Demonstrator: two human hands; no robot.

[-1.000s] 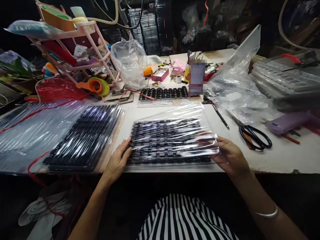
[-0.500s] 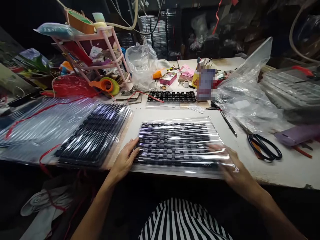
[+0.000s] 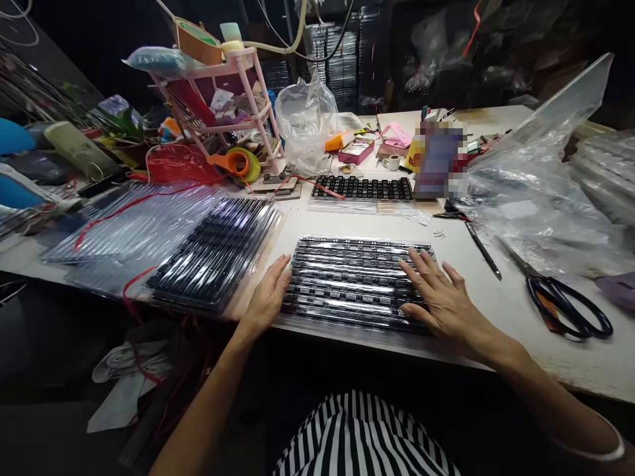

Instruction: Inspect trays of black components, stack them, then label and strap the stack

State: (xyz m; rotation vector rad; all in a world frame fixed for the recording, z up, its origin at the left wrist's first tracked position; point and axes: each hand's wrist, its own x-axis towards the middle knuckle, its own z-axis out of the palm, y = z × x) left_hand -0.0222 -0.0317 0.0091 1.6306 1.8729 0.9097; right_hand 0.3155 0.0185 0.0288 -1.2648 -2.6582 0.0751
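A clear ridged plastic cover lies over a black tray of small parts [image 3: 347, 281] at the front of the table. My left hand [image 3: 270, 291] rests against the tray's left edge, its fingers stretched out and not wrapped round anything. Over the tray's right side, my right hand [image 3: 436, 291] lies flat with fingers spread on the clear cover. Left of my left hand is a stack of covered black trays [image 3: 215, 248], with loose clear ridged sheets [image 3: 143, 205] beside it.
Large black-handled scissors [image 3: 565, 304] and a pen-like tool [image 3: 483, 251] lie at the right, by a heap of clear plastic bags [image 3: 526, 198]. Behind the tray is another black tray of parts [image 3: 362, 188]. A cluttered pink rack [image 3: 253, 86] stands at the back left.
The clear cover sat askew past the tray's right edge and now lies flush over it. My right hand has moved from that edge onto the top, fingers spread. The view has turned left.
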